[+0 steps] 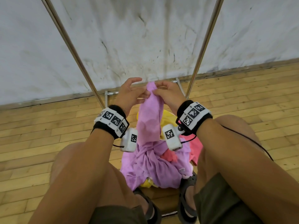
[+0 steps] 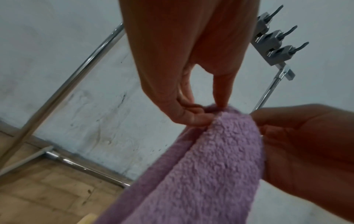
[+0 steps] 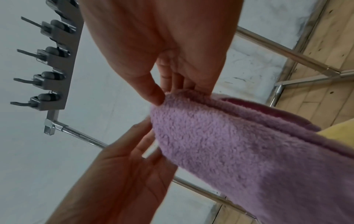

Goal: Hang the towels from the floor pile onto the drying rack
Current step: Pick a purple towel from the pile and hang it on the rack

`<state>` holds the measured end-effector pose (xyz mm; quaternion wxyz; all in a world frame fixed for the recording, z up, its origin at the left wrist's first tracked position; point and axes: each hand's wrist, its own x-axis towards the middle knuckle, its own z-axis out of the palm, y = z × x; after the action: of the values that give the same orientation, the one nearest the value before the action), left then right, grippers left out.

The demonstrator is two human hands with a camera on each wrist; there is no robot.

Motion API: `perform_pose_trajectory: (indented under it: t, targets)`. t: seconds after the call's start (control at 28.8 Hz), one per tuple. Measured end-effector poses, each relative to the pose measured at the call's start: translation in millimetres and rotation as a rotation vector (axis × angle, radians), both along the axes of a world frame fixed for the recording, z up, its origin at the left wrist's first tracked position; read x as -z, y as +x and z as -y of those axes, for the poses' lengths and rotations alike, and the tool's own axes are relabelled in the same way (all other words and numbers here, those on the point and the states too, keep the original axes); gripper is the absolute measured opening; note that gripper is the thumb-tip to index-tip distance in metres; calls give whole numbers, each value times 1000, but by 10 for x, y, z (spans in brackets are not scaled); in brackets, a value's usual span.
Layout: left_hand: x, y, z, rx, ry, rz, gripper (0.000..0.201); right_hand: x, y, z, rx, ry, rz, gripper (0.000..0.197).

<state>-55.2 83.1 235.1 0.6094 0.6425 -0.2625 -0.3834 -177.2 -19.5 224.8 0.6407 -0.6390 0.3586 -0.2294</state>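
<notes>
First towel lifted, none seen hung yet
Both the left hand [image 1: 129, 92] and right hand [image 1: 168, 92] pinch the purple towel's [image 1: 149, 120] top corner above the floor pile [image 1: 191, 143]; the drying rack [image 1: 203, 46] poles show bare.

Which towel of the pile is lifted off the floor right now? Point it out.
The purple towel: both the left hand and the right hand pinch its top end, pulling it up, while the yellow towel and pink towel lie untouched beneath.
</notes>
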Motion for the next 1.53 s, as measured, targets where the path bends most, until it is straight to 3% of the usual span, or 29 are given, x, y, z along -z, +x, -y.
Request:
perform_pose_trajectory:
  t: [0.14,0.24,0.38,0.45,0.52,0.62,0.76,0.9,1.04,1.15,1.32,1.46,1.53]
  targets:
    - [35,-15,24,0,155,1,29,-68,-17,-48,-7,71,90,26]
    - [75,-58,60,108,251,-27,49,-83,-27,-47,-58,99,131,35]
    - [65,-56,59,82,75,-104,27,-108,-38,-72,-129,77,94,49]
    - [54,-11,48,45,2,-101,19,-120,-43,-90,-151,64,70,38]
    - [44,14,41,28,-44,-90,30,-123,-42,-109,-146,45,42,28]
    - [16,-8,37,71,-57,-77,43,-75,-21,-115,-93,14,16,33]
    - [6,-25,58,4,-37,-122,25,-51,0,-85,-50,-17,33,40]
    - [-17,-23,44,-21,-48,-137,22,-58,-5,-78,-69,9,66,23]
    - [10,-19,27,41,-44,-97,26,-76,-4,-110,-20,32,95,47]
    - [7,-8,32,33,11,-89,21,-77,-7,-88,-1,7,107,53]
    - [60,-28,73,68,132,-120,51,-89,-43,-68,-84,-17,96,18]
    - [58,-20,61,1,-6,-77,19,-72,-43,-94,-188,20,57,35]
    - [40,-4,48,-12,-95,-78,23,-56,-17,-115,-183,90,77,32]
